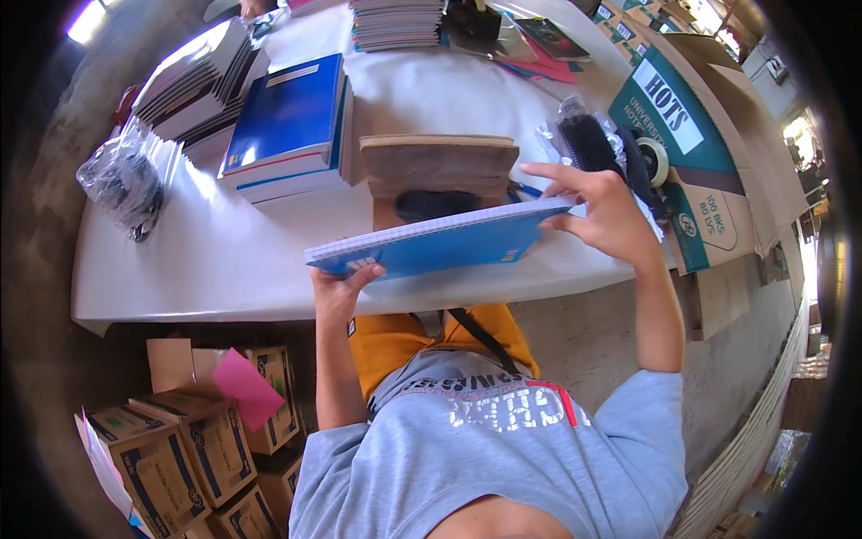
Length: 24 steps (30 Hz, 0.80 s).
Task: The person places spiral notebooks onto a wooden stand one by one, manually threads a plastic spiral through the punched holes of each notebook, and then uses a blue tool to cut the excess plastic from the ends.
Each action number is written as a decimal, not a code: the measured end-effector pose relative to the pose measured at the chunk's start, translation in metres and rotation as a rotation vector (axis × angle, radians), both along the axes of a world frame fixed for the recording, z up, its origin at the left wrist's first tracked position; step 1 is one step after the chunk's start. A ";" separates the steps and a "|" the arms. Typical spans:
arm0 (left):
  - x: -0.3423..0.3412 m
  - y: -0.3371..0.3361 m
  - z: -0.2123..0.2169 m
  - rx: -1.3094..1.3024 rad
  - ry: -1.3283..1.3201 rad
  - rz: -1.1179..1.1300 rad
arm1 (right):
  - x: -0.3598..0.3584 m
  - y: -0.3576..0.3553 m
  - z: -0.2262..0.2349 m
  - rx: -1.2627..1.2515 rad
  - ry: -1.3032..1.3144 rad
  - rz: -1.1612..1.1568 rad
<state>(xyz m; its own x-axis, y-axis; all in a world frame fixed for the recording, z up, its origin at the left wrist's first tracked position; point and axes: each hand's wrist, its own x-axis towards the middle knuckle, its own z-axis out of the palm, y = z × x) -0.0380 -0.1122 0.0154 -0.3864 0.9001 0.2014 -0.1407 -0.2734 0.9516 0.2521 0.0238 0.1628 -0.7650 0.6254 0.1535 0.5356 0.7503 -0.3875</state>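
Observation:
Held tilted up on its long edge above the table's near side is a blue notebook [440, 247], its page edges facing up. My left hand [346, 286] closes on its left end, with the thumb on the blue cover and the other fingers hidden behind. At its right end my right hand [606, 211] pinches the corner between thumb and fingers, the index finger stretched out above. Just beyond the notebook stands a brown wooden rest [440, 166] with a dark oblong thing [437, 206] on it. Blue pens [528, 189] lie near my right fingertips.
A stack of blue notebooks [285, 117] and more stacked books [193, 85] stand left on the white-covered table [224, 269], beside a clear plastic bag [126, 184]. Right are a black brush [585, 135], a tape roll [655, 162] and a large carton [687, 126]. Boxes [166, 472] sit below left.

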 end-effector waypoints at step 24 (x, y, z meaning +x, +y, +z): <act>-0.038 0.044 0.029 0.136 1.032 0.215 | 0.006 0.020 -0.097 -0.228 0.869 -0.240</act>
